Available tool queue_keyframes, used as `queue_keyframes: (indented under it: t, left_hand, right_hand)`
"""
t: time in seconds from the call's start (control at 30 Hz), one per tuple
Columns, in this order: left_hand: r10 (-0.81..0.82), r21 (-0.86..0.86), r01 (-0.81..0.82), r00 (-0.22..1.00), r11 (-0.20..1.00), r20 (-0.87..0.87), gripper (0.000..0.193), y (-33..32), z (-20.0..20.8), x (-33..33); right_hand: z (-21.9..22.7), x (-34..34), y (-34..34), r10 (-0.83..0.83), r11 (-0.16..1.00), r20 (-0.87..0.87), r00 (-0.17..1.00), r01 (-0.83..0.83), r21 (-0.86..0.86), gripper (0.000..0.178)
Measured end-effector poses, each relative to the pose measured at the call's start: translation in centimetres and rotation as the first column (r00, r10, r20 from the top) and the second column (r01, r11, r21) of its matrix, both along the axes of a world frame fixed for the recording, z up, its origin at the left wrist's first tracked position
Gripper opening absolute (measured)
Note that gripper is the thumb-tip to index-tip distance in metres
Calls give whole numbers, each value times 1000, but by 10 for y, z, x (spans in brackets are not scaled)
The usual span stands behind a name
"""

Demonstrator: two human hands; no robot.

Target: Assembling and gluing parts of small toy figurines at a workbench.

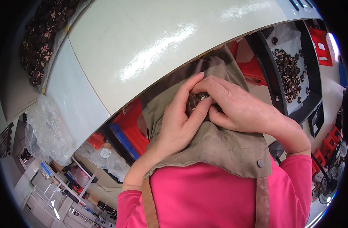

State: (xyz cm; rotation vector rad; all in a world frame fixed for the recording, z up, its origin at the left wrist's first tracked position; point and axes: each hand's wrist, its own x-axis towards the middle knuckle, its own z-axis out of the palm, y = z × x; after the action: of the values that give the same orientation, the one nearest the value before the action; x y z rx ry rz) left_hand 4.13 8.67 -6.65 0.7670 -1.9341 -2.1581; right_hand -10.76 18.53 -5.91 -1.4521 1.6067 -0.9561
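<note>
Bright pink shirt fabric (208, 197) fills the foreground below an olive-brown apron (219, 148), which has brown straps (149, 203) and a round button (260, 163) near its right corner, as a worker cups both hands together just off the near edge of a glossy, pale table (155, 49). Held between the palms, above the apron, are glossy dark brown pieces (193, 102) with a pale spot showing; how many there are cannot be told, since the fingers cover much of them. The left hand (179, 117) is curled mostly closed around them from the left, its thumb laid across the front, while the right hand (231, 102) closes over them from the other side, its fingers bent and some of its fingertips hidden. To the right, a black tray (272, 72) lined with white sheet (291, 38) carries a scatter of small dark pieces (289, 72) mixed with pink and pale bits. At upper left lies a larger dark heap (41, 41), likewise flecked with pink, and below it a crumpled clear plastic bag (48, 125) hangs over the table's edge. Red plastic (134, 117) shows under the table beside a blue strip (122, 140); a black fan (329, 186) stands at far right.
</note>
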Motion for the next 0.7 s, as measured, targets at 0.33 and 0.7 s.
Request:
queue_keyframes:
  t: [0.33, 0.7]
  left_hand:
    - [45, 81, -51, 996, 995, 73, 43, -3, 7, 1]
    - [0, -263, 14, 999, 965, 51, 49, 0, 0, 4]
  right_hand:
    - [3, 4, 0, -82, 996, 58, 995, 79, 45, 36]
    - [0, 15, -4, -99, 994, 12, 995, 99, -38, 34]
